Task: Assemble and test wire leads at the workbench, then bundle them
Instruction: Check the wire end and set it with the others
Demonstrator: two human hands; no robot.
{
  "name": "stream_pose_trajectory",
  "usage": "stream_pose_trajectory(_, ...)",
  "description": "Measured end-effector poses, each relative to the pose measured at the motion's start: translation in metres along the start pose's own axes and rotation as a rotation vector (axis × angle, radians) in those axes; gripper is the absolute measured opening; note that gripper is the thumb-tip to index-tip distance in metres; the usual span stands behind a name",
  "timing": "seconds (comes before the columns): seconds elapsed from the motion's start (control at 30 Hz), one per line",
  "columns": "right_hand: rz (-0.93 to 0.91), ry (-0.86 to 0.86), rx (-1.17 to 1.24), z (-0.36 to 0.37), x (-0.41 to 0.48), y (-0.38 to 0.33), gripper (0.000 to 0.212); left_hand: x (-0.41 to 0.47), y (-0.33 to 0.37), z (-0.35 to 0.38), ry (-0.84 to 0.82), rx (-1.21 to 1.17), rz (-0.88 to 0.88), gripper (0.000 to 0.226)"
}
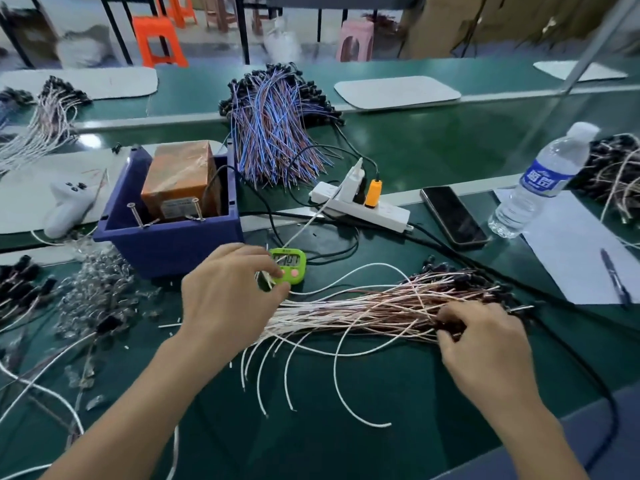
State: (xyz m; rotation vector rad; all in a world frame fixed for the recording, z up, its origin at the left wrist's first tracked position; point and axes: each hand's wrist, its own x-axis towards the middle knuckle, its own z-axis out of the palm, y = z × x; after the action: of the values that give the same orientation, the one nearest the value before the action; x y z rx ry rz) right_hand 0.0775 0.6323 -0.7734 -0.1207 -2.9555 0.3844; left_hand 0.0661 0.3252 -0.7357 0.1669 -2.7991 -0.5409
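Meanwhile, on the workbench point(346, 427), the wire leads point(363, 310) lie fanned between both hands — the right hand point(485, 341) curls its fingers round their dark connector ends, while the left hand point(225, 292), just above the loose ends, pinches the green timer point(292, 263).

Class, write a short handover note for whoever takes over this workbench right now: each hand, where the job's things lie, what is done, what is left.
Left hand: fingers pinch the left edge of the green timer, just in front of the blue bin.
Right hand: fingers curl into the black connector ends of the pink-white leads.
The leads lie loose on the green mat, free ends fanned toward the person. A blue-and-red wire pile sits behind the bin.
Done: these leads carry connectors; whether they are tested cannot be told.
Left: no tie shows, so gather and bundle them.
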Motion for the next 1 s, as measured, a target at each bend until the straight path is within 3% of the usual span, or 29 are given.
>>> stream_pose_trajectory(0.17,-0.047,0.115,0.058,-0.001,0.002,-0.001,0.021,0.008,0.034,0.024,-0.016,0.195,0.542,0.033)
stream_pose_trajectory(0.3,-0.033,0.171,0.099,-0.010,0.008,-0.004,0.021,0.005,0.072,0.051,-0.149,-0.006,0.795,0.072)
stream_pose_trajectory(0.43,-0.090,0.133,0.124,-0.019,0.019,0.000,0.025,0.019,0.103,0.077,-0.294,0.025,0.822,0.080)
stream_pose_trajectory(0.53,-0.102,0.129,0.220,-0.022,0.025,0.008,0.032,0.029,0.115,0.089,-0.285,-0.003,0.794,0.057)
stream_pose_trajectory(0.6,-0.084,0.150,0.225,-0.023,0.030,0.018,0.033,0.033,0.114,0.089,-0.289,-0.141,0.677,0.036)
stream_pose_trajectory(0.73,-0.026,0.162,0.203,-0.021,0.038,0.035,0.030,0.034,0.099,0.075,-0.424,-0.259,0.508,0.018)
stream_pose_trajectory(0.83,0.023,0.172,0.162,-0.016,0.041,0.038,0.030,0.033,0.087,0.066,-0.561,-0.250,0.452,0.016)
stream_pose_trajectory(1.0,0.136,0.154,0.099,-0.009,0.044,0.038,0.038,0.030,0.067,0.052,-0.619,-0.127,0.425,0.031)
